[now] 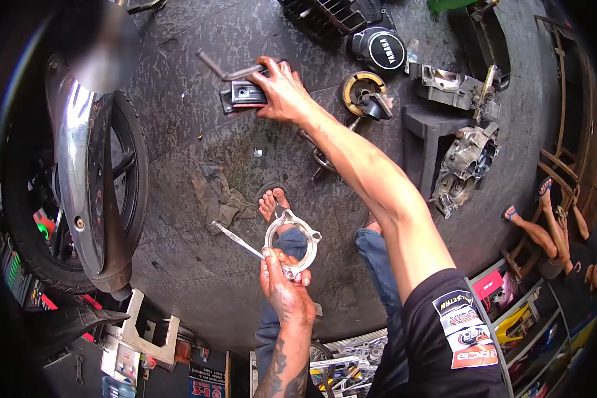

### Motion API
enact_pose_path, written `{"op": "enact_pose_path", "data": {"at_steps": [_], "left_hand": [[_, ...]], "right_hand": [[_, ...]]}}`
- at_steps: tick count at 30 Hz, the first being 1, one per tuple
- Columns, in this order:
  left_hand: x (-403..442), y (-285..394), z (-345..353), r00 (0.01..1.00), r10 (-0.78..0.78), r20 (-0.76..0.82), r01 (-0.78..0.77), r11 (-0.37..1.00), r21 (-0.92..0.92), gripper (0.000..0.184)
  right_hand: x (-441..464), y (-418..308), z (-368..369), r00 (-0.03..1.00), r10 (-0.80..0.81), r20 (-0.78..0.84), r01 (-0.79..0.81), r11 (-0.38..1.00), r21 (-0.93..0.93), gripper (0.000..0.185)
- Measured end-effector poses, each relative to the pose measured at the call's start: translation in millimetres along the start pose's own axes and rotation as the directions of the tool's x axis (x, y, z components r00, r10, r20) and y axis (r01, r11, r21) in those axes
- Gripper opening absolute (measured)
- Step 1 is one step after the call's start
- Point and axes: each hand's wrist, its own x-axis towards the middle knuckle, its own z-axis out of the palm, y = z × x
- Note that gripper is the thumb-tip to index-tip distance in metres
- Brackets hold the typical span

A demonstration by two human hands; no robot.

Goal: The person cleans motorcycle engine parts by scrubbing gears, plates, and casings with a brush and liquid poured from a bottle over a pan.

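Observation:
Near the lower middle, my left hand [286, 292] is closed round the bottom of a silver metal ring [312, 240] with small lugs. A thin light-coloured rod [237, 240] sticks out from the same hand toward the upper left. My right hand [282, 89] reaches to the upper middle, its fingers curled over a dark box-shaped part [244, 96] with a red edge. A bent metal bar [220, 68] runs under or between those fingers; whether it is gripped too is unclear. Below the ring are my foot and jeans.
A wheel and exhaust [79, 192] stand at the left. Round a black stool [421, 132] lie a YAMAHA cover [381, 50], a round clutch part [361, 93] and engine cases [464, 166]. A rag [222, 192] lies on the floor. Another person sits at the far right.

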Motion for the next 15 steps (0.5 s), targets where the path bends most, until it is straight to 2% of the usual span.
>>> {"op": "enact_pose_path", "data": {"at_steps": [1, 3, 4, 5, 6, 10, 12, 13, 14, 15], "left_hand": [[-1, -1, 0, 1.0, 0.003, -0.003, -0.003, 1.0, 0.002, 0.025], [-3, -1, 0, 0.999, 0.034, 0.019, -0.035, 0.999, 0.031, 0.023], [-5, 0, 9, 0.997, 0.049, -0.061, -0.048, 0.999, 0.016, 0.023], [-5, -2, 7, 0.998, 0.039, -0.044, -0.038, 0.999, 0.011, 0.023], [-3, -4, 3, 0.999, 0.03, -0.02, -0.03, 1.0, 0.001, 0.024], [-6, -12, -5, 0.999, 0.033, 0.041, -0.034, 0.999, 0.015, 0.022], [-9, -12, -7, 0.998, 0.053, -0.02, -0.053, 0.998, 0.019, 0.021], [-10, -15, -3, 0.997, 0.061, -0.056, -0.059, 0.998, 0.026, 0.019], [-10, -18, -9, 0.998, 0.059, -0.017, -0.058, 0.998, 0.036, 0.015], [-10, -20, -10, 0.997, 0.081, -0.016, -0.08, 0.995, 0.059, 0.016]], "right_hand": [[-3, 0, -2, 1.0, 0.0, -0.001, 0.0, 1.0, 0.005, 0.073], [-10, -7, 3, 0.974, 0.059, -0.218, -0.006, 0.972, 0.236, 0.07], [-13, -8, 4, 0.962, 0.087, -0.258, -0.02, 0.967, 0.254, 0.069], [-14, -7, 8, 0.942, 0.071, -0.327, 0.042, 0.944, 0.327, 0.069], [-20, -14, 2, 0.944, 0.116, -0.308, -0.01, 0.946, 0.325, 0.071], [-45, -27, -14, 0.919, 0.185, -0.347, -0.015, 0.899, 0.438, 0.072], [-58, -39, -20, 0.909, 0.203, -0.363, -0.016, 0.889, 0.457, 0.073], [-64, -45, -26, 0.909, 0.235, -0.344, -0.064, 0.895, 0.442, 0.075], [-72, -45, -37, 0.903, 0.272, -0.334, -0.122, 0.905, 0.407, 0.076], [-79, -45, -41, 0.872, 0.278, -0.403, -0.078, 0.892, 0.445, 0.074]]}}
